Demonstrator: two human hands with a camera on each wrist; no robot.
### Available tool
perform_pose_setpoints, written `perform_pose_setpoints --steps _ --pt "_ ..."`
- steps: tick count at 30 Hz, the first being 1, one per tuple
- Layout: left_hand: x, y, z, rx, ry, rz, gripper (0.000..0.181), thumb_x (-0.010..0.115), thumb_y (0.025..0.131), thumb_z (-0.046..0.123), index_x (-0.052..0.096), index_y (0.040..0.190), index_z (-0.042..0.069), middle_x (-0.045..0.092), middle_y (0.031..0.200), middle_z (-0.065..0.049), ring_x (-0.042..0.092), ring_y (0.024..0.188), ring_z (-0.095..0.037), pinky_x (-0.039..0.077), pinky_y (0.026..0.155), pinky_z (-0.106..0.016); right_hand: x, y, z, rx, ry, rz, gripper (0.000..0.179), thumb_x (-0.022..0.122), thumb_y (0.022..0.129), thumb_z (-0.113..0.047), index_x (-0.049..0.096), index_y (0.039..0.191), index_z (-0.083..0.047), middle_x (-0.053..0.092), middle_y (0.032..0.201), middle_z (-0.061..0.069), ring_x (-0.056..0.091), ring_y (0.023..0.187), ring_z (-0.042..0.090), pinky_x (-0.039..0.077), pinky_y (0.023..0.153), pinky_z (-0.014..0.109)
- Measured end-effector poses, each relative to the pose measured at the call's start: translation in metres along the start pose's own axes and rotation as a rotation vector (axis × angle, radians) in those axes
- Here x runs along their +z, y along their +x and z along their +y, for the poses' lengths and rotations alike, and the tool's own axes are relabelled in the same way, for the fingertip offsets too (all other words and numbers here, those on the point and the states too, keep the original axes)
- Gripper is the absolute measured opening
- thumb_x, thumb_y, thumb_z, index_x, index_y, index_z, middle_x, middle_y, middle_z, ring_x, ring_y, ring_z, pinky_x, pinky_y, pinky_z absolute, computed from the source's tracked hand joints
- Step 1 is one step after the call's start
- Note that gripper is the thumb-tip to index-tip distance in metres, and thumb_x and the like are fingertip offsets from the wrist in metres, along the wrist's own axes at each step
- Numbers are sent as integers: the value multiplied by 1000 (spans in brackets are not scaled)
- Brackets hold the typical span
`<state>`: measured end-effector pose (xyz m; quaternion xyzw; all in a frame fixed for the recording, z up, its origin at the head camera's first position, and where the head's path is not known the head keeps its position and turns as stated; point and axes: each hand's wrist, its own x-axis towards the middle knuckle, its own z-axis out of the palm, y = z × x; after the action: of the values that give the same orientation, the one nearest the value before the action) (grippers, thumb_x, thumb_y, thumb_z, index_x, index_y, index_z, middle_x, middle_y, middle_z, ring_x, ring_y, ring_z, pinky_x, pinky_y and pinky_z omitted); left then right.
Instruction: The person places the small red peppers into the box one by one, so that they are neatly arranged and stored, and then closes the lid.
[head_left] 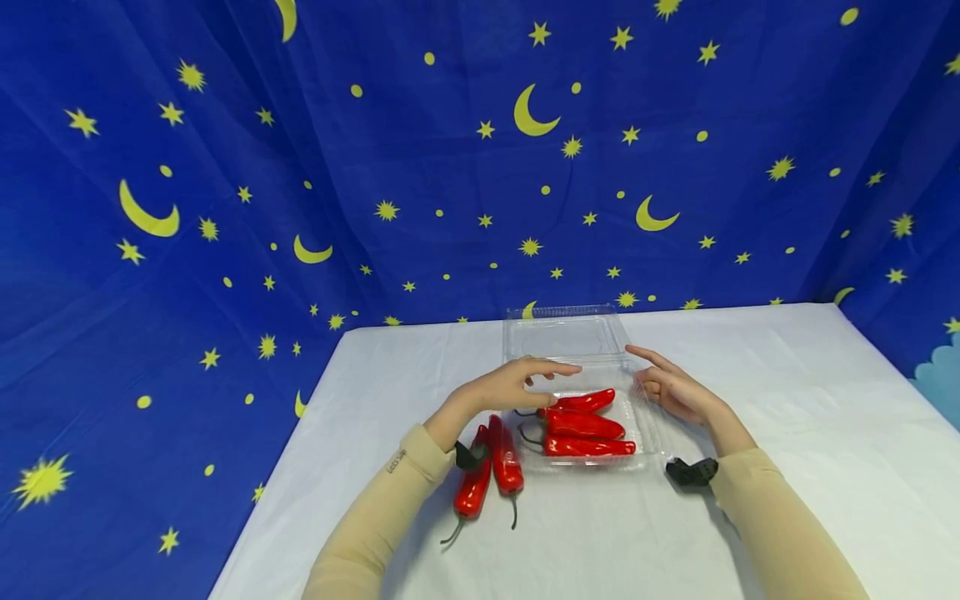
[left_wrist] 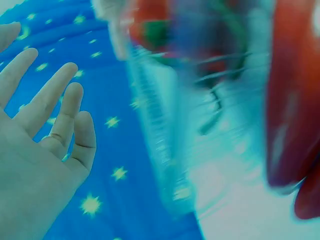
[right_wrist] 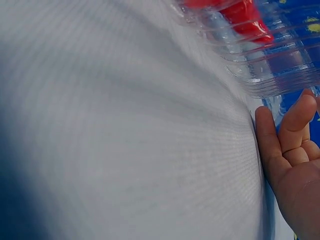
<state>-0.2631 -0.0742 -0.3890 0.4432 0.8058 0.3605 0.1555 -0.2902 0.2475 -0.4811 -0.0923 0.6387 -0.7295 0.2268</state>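
Three red chili peppers with green stems lie side by side in a clear plastic clamshell container. Its lid is folded back behind it. Over the container's left part my left hand reaches with extended fingers, its thumb close to the rearmost pepper; whether they touch I cannot tell. The left wrist view shows the fingers spread and loosely bent, holding nothing. My right hand is beside the container's right wall, index finger extended toward the lid, other fingers loosely bent.
Two more red chili peppers, one nearer the sleeve and one closer to the container, lie left of it on the white tablecloth. A blue curtain with yellow moons and stars hangs behind the table. Both wrists carry black straps.
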Motion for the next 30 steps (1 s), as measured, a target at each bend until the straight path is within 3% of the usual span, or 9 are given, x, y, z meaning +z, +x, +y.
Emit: perform_pose_setpoints --steps 7,13,17,23,30 --pt "-28 -21 11 117 -130 197 51 56 94 16 42 142 6 47 139 -10 46 116 -19 42 90 -36 -1 0 0 -3 0 0 64 42 96 -5 12 152 -13 23 124 16 45 74 10 41 69 22" --pt "-41 -43 5 195 -266 342 52 49 98 21 35 144 1 45 138 -19 45 117 -30 39 93 -48 1 0 -2 -9 -8 -3 64 42 96 -5 11 152 -12 27 118 14 45 74 9 41 69 22" --pt "-43 -61 3 156 -327 397 58 43 95 22 27 149 9 42 140 -18 43 119 -33 36 95 -54 1 -2 -3 -11 -9 -5 64 43 96 -5 11 152 -12 31 112 13 45 74 10 40 69 23" --pt "-38 -86 -2 82 -387 456 66 44 93 34 19 152 19 41 141 -17 42 120 -39 36 92 -59 1 -2 -3 0 -9 -1 65 42 96 -5 11 152 -12 34 106 11 45 73 10 40 69 24" --pt "-27 -108 -10 59 -524 483 67 37 92 15 12 153 27 35 142 -23 43 117 -36 36 97 -55 0 -1 -2 -2 -11 0 64 42 96 -5 11 152 -12 37 104 11 47 73 11 42 70 25"
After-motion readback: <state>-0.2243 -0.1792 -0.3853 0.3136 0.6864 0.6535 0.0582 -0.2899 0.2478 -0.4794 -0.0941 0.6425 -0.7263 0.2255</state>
